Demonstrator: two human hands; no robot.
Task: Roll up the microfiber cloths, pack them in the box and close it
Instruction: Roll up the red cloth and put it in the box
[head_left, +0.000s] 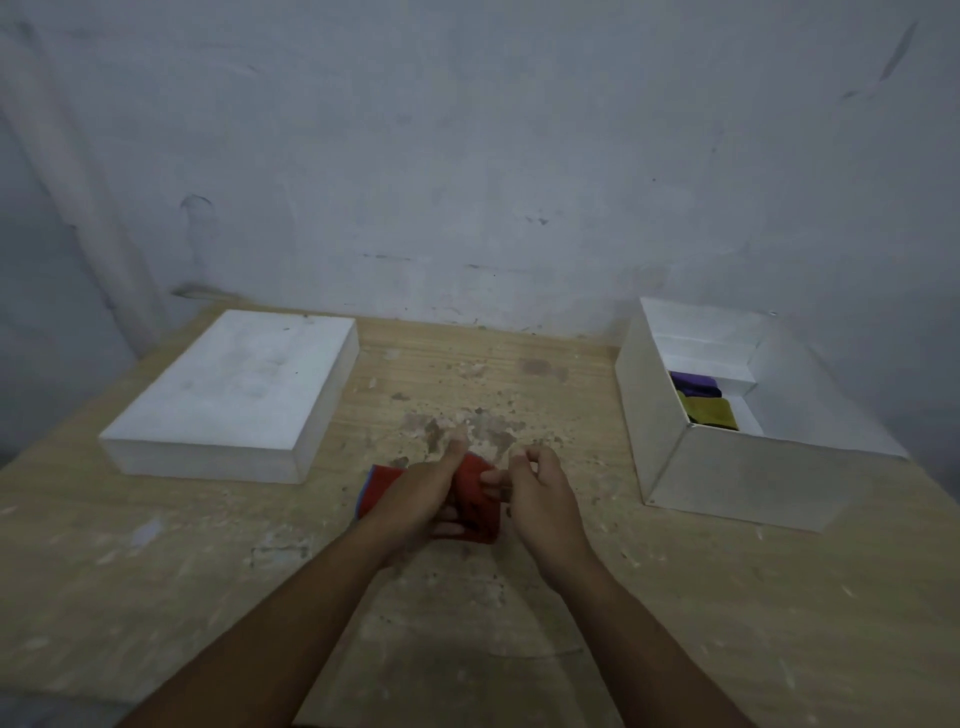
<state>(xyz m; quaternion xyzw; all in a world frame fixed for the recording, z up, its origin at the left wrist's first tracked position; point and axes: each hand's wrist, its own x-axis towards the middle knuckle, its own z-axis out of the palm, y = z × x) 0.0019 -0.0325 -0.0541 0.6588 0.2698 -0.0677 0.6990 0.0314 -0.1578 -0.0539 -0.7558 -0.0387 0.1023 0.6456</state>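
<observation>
A red microfiber cloth (475, 499) lies at the middle of the wooden table, partly rolled. My left hand (423, 493) grips it from the left, thumb stretched forward over the cloth. My right hand (535, 486) pinches its right edge with curled fingers. A thin blue edge (365, 493) shows beneath the red cloth on the left. The open white box (727, 473) stands at the right; inside it lie a purple rolled cloth (693, 385) and an olive-yellow rolled cloth (710, 413). The white lid (234, 395) lies flat at the left.
The wooden table (208, 561) is stained and speckled around the middle. A pale wall rises directly behind the table. The box and lid sit near the table's far corners.
</observation>
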